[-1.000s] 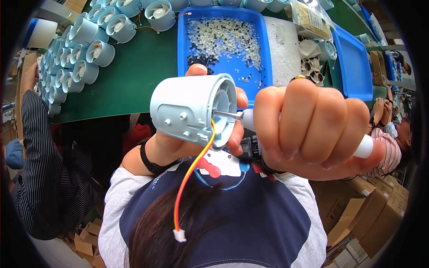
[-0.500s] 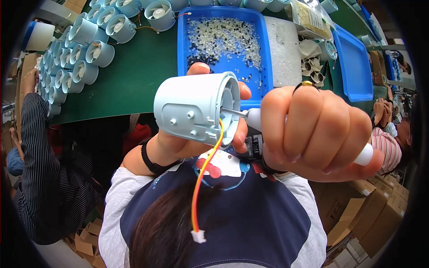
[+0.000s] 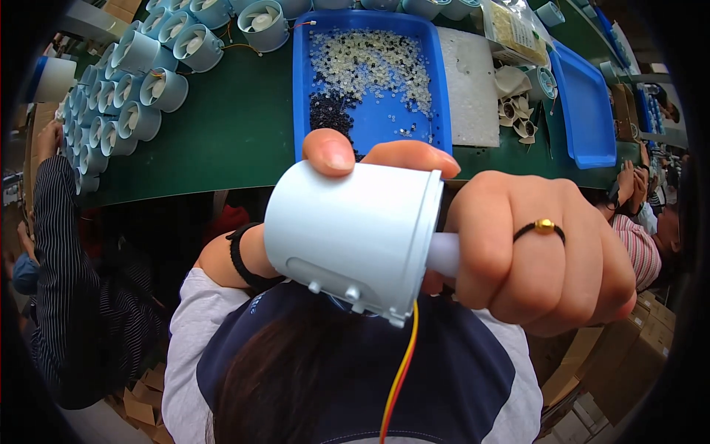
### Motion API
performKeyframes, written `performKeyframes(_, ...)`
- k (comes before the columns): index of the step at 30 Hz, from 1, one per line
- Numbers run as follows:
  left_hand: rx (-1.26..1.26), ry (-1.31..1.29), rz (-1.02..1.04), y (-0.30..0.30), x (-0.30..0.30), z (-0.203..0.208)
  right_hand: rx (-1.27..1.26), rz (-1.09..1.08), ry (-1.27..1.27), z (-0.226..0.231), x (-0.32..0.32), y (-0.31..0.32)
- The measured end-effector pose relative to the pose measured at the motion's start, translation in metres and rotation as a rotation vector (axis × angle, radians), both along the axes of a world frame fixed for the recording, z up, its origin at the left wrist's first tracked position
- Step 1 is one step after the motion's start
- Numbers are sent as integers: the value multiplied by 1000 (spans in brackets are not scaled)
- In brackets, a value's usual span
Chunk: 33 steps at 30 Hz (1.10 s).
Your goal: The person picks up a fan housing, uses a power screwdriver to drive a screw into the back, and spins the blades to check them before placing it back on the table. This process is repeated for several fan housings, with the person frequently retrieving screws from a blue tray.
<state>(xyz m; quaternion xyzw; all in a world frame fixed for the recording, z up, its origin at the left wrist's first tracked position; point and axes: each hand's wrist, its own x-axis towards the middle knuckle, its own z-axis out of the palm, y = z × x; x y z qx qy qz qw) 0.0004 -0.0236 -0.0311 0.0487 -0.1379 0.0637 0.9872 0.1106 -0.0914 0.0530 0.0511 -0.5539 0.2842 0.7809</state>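
the pale blue housing (image 3: 355, 233), clasped in the left hand (image 3: 330, 154) before the worktop (image 3: 229, 140), has tipped, hiding its open end; the right hand (image 3: 543, 259) grips the white tool handle (image 3: 444, 254) there, work inside probably continuing, tip unseen.

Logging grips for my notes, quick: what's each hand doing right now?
Left hand: closed around the light blue housing.
Right hand: closed in a fist around the white tool handle.
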Motion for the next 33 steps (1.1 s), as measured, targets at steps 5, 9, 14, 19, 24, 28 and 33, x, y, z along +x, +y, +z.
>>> performKeyframes(5, 31, 3, 11, 3, 2, 10, -9, -17, 18, 2, 1, -3)
performKeyframes(9, 59, 7, 24, 6, 4, 18, 48, 44, 10, -4, 8, 3)
performKeyframes(14, 101, 7, 45, 10, 6, 27, 79, -20, 74, -20, 3, 8)
performKeyframes(19, 393, 88, 258, 25, 2, 28, -306, -208, 162, -11, 19, -14)
performKeyframes(24, 1048, 240, 474, 39, -4, 40, -700, -1140, -981, -14, 15, -18)
performKeyframes(28, 1566, 248, 1003, 37, -4, 40, -550, -1388, -891, -38, 21, -7)
performKeyframes(33, 1943, 174, 1159, 35, -4, 48, -544, -1414, -793, -32, 21, -9)
